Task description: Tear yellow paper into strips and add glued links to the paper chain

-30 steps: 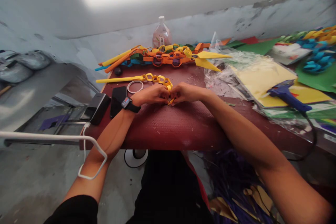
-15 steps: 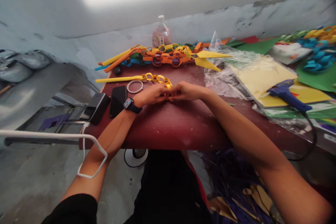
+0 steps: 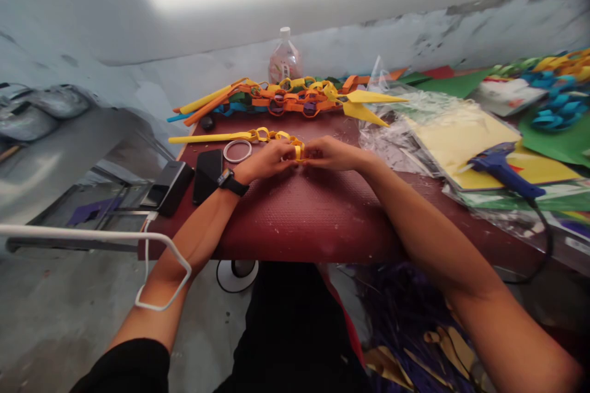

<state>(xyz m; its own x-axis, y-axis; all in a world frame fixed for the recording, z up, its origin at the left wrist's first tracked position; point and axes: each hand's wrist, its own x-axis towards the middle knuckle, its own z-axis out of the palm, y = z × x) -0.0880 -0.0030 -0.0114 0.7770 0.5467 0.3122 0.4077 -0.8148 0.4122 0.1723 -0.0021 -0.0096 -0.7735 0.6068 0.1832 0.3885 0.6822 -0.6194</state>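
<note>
Both hands meet over the middle of the dark red table [image 3: 295, 221]. My left hand [image 3: 273, 158], with a dark watch [image 3: 232, 183] on its wrist, is closed on the left side of a yellow paper ring [image 3: 299, 152]. The other side of that ring is pinched by my right hand [image 3: 326, 152]. Just behind the fingers lies a yellow paper chain [image 3: 271, 134], which runs left into a rolled yellow paper stick [image 3: 207, 138]. Fingers hide part of the chain's near end, so I cannot see how the ring joins it.
Orange and yellow paper chains [image 3: 286, 100] lie along the back, before a plastic bottle [image 3: 284, 61]. A tape roll [image 3: 237, 151], phone [image 3: 208, 177] and black box [image 3: 173, 187] sit left. A blue glue gun [image 3: 507, 169] rests on yellow paper sheets [image 3: 461, 129] at right.
My hands have turned slightly and shifted a little upward. More of the yellow ring now shows between them.
</note>
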